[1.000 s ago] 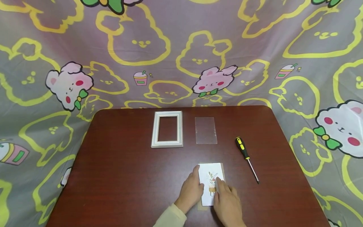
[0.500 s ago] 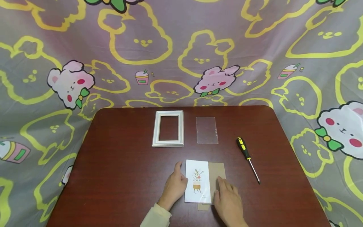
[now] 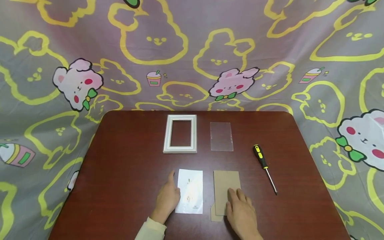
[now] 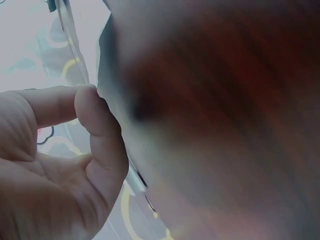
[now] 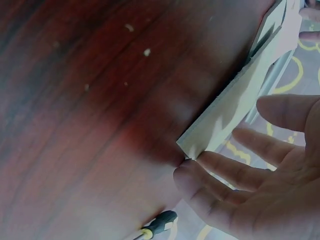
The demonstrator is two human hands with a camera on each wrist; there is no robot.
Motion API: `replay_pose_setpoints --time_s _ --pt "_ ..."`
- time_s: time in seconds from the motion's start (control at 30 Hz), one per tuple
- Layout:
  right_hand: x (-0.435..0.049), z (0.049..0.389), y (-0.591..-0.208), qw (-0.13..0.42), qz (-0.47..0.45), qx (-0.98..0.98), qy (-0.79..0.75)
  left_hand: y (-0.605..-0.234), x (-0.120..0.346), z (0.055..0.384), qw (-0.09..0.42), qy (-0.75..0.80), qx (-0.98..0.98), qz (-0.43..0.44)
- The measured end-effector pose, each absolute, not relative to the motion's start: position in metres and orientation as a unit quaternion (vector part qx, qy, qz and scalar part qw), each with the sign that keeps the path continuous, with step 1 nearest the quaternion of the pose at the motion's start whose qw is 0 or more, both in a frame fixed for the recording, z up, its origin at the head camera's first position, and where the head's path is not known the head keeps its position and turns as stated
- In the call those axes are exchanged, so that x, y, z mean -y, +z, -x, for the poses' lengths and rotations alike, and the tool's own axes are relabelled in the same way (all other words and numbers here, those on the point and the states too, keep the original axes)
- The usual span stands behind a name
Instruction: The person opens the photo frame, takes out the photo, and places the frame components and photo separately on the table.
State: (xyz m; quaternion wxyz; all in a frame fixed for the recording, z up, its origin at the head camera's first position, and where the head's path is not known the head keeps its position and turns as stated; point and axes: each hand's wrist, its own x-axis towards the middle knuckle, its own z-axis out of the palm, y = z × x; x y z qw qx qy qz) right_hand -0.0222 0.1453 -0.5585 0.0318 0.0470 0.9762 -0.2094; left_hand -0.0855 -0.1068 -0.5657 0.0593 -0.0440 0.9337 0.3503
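Observation:
A white card (image 3: 190, 191) with a small plant print, partly washed out by glare, is near the front of the table. My left hand (image 3: 167, 196) pinches its left edge between thumb and finger; the left wrist view shows the fingertips (image 4: 89, 92) meeting at the card's edge. To the right lies a brown backing board (image 3: 225, 186) with a small tan flap (image 3: 216, 218) sticking out at its lower left. My right hand (image 3: 242, 211) rests on the board's lower right, its fingers loosely bent; in the right wrist view the fingertips (image 5: 187, 175) touch the board's corner.
A white picture frame (image 3: 194, 135) with an open middle lies towards the back of the table. Beside it is a clear rectangular sheet (image 3: 222, 136). A black and yellow screwdriver (image 3: 261, 160) lies at the right. Behind the table hangs a patterned curtain (image 3: 186, 30).
My left hand has slid the white card leftward off the backing board, leaving the board uncovered and a gap between them. The right hand has stayed on the board.

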Motion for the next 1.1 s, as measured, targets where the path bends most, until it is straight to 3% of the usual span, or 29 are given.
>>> replay_pose_setpoints --time_s 0.7,0.87,1.1 --pt "-0.14 0.022 -0.555 0.056 -0.044 -0.981 -0.182 -0.569 0.144 0.082 0.009 0.291 -0.954 0.068" --pt "-0.137 0.027 -0.554 0.056 -0.011 -0.985 -0.163 -0.563 0.138 0.079 -0.018 0.252 -0.967 -0.012" --pt "-0.138 0.038 -0.557 0.054 0.043 -0.986 -0.15 -0.562 0.129 0.074 0.026 0.205 -0.968 -0.145"
